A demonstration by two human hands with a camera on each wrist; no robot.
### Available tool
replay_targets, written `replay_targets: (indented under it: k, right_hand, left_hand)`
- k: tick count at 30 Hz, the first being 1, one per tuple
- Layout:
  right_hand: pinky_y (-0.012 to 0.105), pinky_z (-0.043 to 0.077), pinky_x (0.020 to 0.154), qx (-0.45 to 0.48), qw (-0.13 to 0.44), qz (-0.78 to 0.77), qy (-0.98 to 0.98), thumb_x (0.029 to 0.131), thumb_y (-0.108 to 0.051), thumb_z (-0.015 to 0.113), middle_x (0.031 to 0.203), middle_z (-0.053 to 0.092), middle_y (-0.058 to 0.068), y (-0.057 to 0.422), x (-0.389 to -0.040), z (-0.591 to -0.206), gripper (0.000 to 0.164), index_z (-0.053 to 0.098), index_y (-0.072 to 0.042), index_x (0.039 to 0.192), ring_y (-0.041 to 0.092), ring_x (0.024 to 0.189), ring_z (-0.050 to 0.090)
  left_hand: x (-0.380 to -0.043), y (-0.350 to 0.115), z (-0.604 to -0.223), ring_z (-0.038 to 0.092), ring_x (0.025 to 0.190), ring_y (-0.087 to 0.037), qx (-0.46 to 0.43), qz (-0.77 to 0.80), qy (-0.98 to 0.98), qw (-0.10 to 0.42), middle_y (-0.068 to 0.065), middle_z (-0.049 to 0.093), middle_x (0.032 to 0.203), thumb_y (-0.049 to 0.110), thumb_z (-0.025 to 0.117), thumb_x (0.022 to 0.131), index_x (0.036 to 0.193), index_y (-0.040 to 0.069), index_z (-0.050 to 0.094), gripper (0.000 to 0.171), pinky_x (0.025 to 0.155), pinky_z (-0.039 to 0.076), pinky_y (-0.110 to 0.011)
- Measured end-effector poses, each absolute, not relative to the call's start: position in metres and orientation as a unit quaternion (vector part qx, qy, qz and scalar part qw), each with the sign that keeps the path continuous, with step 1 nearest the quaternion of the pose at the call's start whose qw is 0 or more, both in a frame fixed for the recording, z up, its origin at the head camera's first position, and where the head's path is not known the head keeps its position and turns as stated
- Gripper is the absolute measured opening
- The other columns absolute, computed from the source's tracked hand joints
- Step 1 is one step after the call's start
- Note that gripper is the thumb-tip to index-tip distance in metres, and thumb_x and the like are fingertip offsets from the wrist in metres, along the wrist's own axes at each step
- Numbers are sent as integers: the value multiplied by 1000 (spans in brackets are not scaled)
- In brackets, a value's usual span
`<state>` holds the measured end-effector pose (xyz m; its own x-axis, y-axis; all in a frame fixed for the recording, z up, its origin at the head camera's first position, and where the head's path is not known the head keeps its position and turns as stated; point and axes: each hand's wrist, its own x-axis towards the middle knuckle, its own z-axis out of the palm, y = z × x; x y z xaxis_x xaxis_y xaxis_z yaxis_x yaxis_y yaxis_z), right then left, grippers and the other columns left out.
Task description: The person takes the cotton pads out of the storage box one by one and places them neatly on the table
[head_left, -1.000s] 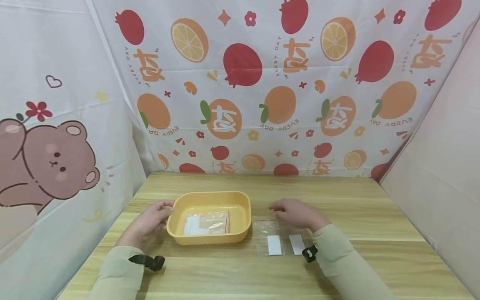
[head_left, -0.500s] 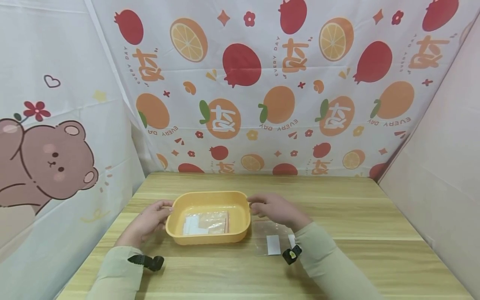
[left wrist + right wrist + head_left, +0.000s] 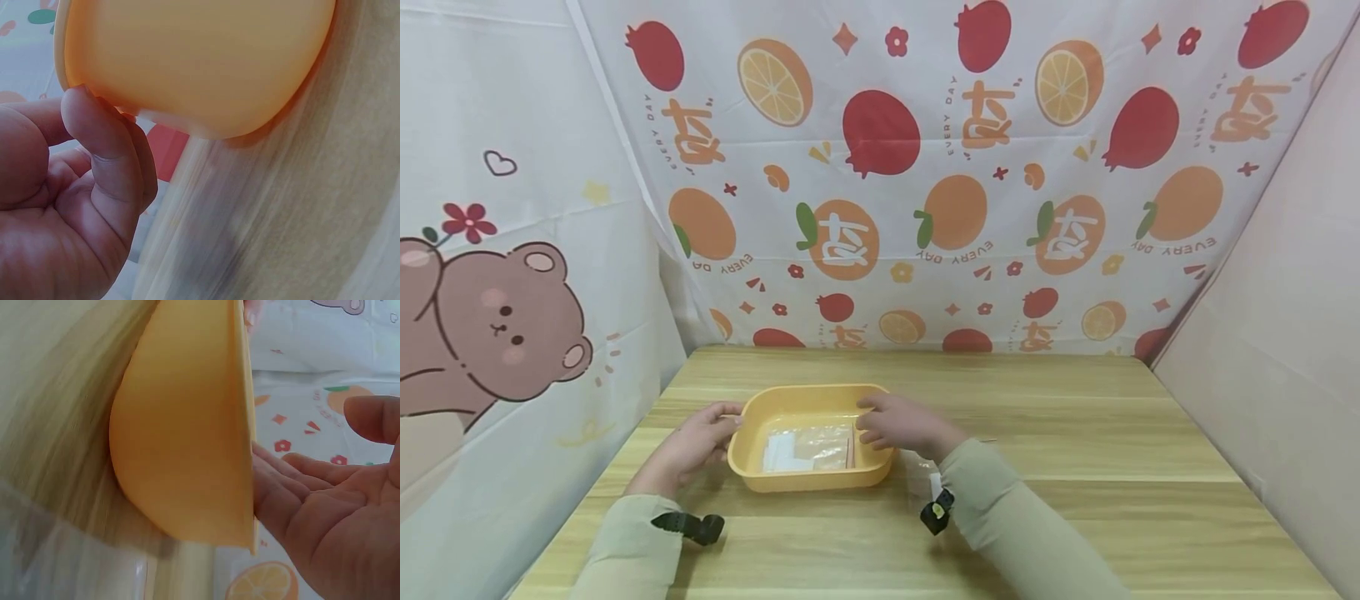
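A yellow plastic basin [image 3: 811, 481] sits on the wooden table. My left hand [image 3: 692, 446] grips its left rim, fingertips against the wall in the left wrist view. Over the right rim reaches my right hand [image 3: 906, 425], its fingers extended above the inside of the basin; in the right wrist view, the basin wall hides their tips. A clear zip bag [image 3: 829, 446] with a red seal line and white pieces [image 3: 782, 452] lies in the basin. Another clear bag [image 3: 919, 483] with a white piece lies on the table, mostly hidden under my right wrist.
The wooden table [image 3: 1075, 467] extends to the right and in front of the basin. A fruit-print cloth [image 3: 880, 133] hangs behind it. Cloth walls stand at the left [image 3: 535, 317] and right [image 3: 1285, 350]. Both wrists wear black straps.
My right hand has moved left, from above the bags on the table to over the basin's right rim, its forearm now covering those bags. My left hand stays at the left rim.
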<state>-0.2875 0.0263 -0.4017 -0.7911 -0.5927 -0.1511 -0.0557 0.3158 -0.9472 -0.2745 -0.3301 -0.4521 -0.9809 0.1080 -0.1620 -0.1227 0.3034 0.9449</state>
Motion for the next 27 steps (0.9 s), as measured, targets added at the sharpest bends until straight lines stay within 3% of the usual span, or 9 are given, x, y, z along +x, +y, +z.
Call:
replay_targets:
  k: [8,21,27]
  right_hand:
    - [48,57,86,-208,272,-504,793,100,-19,60,137,55,19,3,-285,-407,56,42,6,148,39,106,66]
    - [41,58,69,-208,267,-466,817,101,-20,59,113,62,22,-11,-284,-409,54,45,9,144,39,92,67]
    - [31,53,59,-210,265,-473,813,101,-20,60,102,63,25,-15,-284,-414,53,46,10,142,27,72,61]
  left_hand:
    - [-274,-331,-453,65,83,-22,0,588,803,95,-18,65,107,20,47,109,146,-8,37,47,66,57,-32]
    - [-272,-330,-453,65,84,-23,-8,588,804,94,-20,65,113,20,46,109,145,-6,38,46,65,57,-32]
    - [-271,-329,-452,64,82,-23,-2,589,803,92,-19,65,109,20,47,109,145,-7,38,46,64,56,-31]
